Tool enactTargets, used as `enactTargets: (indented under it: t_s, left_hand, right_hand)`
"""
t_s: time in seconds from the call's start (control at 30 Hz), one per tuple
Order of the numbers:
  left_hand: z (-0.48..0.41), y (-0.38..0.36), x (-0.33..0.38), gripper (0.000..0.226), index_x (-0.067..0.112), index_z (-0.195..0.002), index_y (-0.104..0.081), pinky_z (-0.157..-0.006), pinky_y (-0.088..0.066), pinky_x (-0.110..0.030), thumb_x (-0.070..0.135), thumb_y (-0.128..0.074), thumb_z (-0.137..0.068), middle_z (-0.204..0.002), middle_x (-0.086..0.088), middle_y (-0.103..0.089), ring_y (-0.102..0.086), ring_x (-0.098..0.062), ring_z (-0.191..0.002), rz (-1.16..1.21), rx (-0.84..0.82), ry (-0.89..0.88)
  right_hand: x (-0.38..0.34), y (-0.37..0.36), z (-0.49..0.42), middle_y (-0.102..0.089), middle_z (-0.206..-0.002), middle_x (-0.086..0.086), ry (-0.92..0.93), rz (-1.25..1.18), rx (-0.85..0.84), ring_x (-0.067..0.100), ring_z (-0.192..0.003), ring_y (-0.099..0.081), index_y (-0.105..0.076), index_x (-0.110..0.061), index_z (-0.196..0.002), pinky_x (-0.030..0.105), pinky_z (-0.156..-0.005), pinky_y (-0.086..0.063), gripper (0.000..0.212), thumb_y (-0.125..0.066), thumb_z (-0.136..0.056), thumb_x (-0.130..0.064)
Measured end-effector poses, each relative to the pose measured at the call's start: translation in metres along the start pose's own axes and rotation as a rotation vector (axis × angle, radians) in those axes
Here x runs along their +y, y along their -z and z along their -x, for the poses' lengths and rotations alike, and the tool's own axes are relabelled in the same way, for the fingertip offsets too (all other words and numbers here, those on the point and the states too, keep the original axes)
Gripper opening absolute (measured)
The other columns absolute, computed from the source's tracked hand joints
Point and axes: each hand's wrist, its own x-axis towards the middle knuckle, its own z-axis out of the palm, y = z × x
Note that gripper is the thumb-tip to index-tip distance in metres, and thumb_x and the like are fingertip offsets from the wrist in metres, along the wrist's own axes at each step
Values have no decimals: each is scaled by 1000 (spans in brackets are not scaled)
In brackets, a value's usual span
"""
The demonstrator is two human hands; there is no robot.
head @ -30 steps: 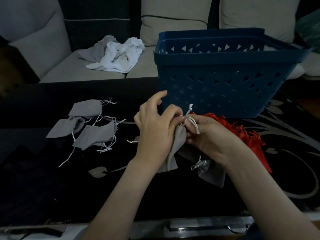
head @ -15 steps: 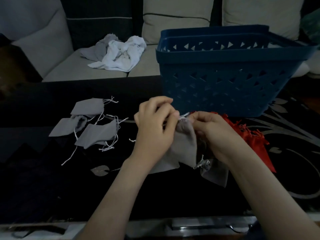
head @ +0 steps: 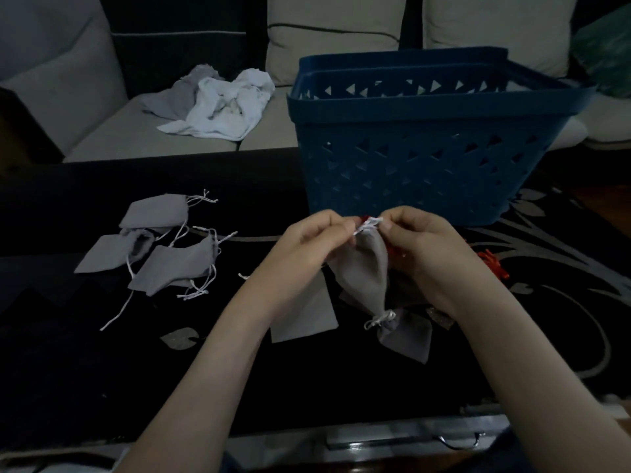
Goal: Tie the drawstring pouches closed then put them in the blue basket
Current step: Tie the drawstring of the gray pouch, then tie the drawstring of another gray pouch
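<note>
Pouches (head: 170,264), three grey ones, lie loose on the left of the black table (head: 68,353) with white cords trailing. Near the middle the left hand (head: 307,247) and right hand (head: 426,254) meet, each pinching the white drawstring (head: 367,226) at the gathered neck of a grey pouch (head: 368,271). It hangs between them above a flat pouch (head: 304,319) and a tied pouch (head: 406,332). Just behind stands the blue basket (head: 426,165), its floor hidden by the near wall, and red fabric (head: 496,268) shows right of the right hand.

Crumpled white and grey cloths (head: 222,110) lie on the sofa (head: 112,141) — beyond the table (head: 68,370).
</note>
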Motion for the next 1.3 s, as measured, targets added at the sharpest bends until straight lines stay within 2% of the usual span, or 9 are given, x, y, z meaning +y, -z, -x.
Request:
enactTargets:
  t_s: [0.1, 0.23, 0.33, 0.53, 0.7, 0.83, 1.03, 1.2, 1.3]
  left_hand:
    - [-1, -6, 0, 10, 14, -86, -67, -89, -43, -27, 15, -58, -91, -90, 4, -67, -59, -6, -93, -128, -105, 19]
    - [-8, -16, -8, 17, 17, -94, -72, -93, -45, -27, 19, -63, -79, -104, -2, -70, -63, -15, -104, -242, -34, 31]
    - [-11, -21, -12, 18, 12, -98, -71, -95, -44, -25, 4, -58, -88, -106, -1, -70, -61, -13, -106, -304, -48, 38]
    - [-12, -15, -23, 20, 23, -98, -62, -82, -38, -19, 8, -50, -93, -108, 3, -62, -57, -13, -102, -742, 210, 66]
    - [-9, 13, -28, 41, 28, -134, -42, -102, -33, -37, 16, -47, -96, -135, -8, -41, -36, -28, -125, -1084, 231, 348]
    - [-4, 32, -30, 44, 24, -137, -38, -96, -29, -36, 25, -48, -94, -134, -8, -40, -31, -30, -124, -1287, 186, 512]
    - [2, 45, -30, 9, 29, -85, -55, -86, -29, -35, 36, -59, -90, -112, -2, -52, -39, -26, -113, -1192, 123, 472]
    - [11, 59, -23, 17, 30, -75, -51, -83, -39, -39, 30, -61, -88, -80, 10, -62, -56, -15, -90, -859, 134, 201]
    - [19, 64, -14, 16, 26, -77, -52, -71, -42, -21, 22, -60, -91, -72, 6, -65, -57, -3, -71, -700, 156, 77]
  right_hand:
    - [-1, 10, 2, -61, -75, 5, 15, 53, 30, 14, -66, -56, -58, -14, -78, 24, -60, -46, 20, -50, -96, -12]
    - [1, 22, 6, -72, -87, 1, 21, 45, -1, 12, -80, -67, -65, -16, -96, 25, -73, -52, 17, -52, -95, -26]
    - [8, 30, 6, -69, -101, -5, 147, 438, -38, 10, -99, -63, -58, -21, -120, 24, -89, -46, 36, -67, -85, -23]
    - [30, 35, -9, -58, -119, 12, 270, 1025, 135, 27, -112, -53, -50, -8, -130, 16, -80, -30, 51, -66, -82, -3]
    - [40, 28, -13, -46, -131, 11, 264, 1260, 184, 32, -121, -41, -44, -12, -135, 40, -98, -32, 51, -57, -86, -16]
    - [35, 10, -5, -39, -140, -2, 448, 1260, 176, 17, -126, -27, -41, -23, -138, 34, -98, -21, 68, -38, -70, -27]
    - [48, -26, -10, -55, -129, -3, 645, 1233, -7, 15, -111, -34, -52, -21, -132, 26, -80, -16, 54, -46, -78, -21]
    - [55, -52, -21, -48, -139, -5, 469, 1267, -142, 20, -121, -35, -38, -26, -142, 29, -87, -19, 45, -43, -97, -25]
    - [51, -58, -23, -62, -119, -1, 360, 1097, -180, 20, -114, -45, -56, -21, -127, 31, -96, -30, 32, -50, -96, -27]
